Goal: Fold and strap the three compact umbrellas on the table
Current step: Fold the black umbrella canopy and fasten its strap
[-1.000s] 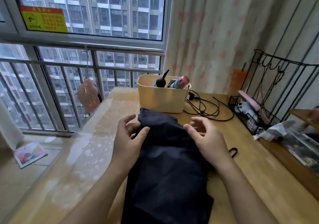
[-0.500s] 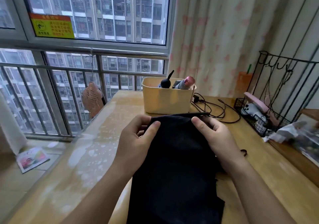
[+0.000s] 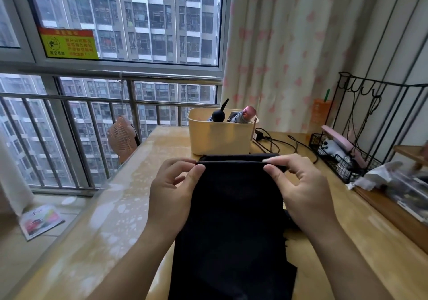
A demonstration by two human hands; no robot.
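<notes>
A black umbrella canopy (image 3: pixel 234 218) is held up over the wooden table (image 3: pixel 129 207), its fabric hanging flat toward me. My left hand (image 3: pixel 172 192) pinches the left end of its top edge between thumb and fingers. My right hand (image 3: pixel 301 188) pinches the right end of that edge. The edge is stretched straight between both hands. Behind it a cream bin (image 3: pixel 218 135) holds two more umbrellas: a black rounded handle (image 3: pixel 218 114) and a pink-capped one (image 3: pixel 245 114). The black umbrella's shaft and strap are hidden.
Black cables (image 3: pixel 278 143) lie on the table right of the bin. A black wire rack (image 3: pixel 342 158) with a pink item and small things stands at the right. A window railing (image 3: pixel 92 100) runs along the left; a small peach fan (image 3: pixel 121 137) hangs there.
Both hands have lifted the black fabric off the table and pulled its top edge taut and level. The view has tilted upward.
</notes>
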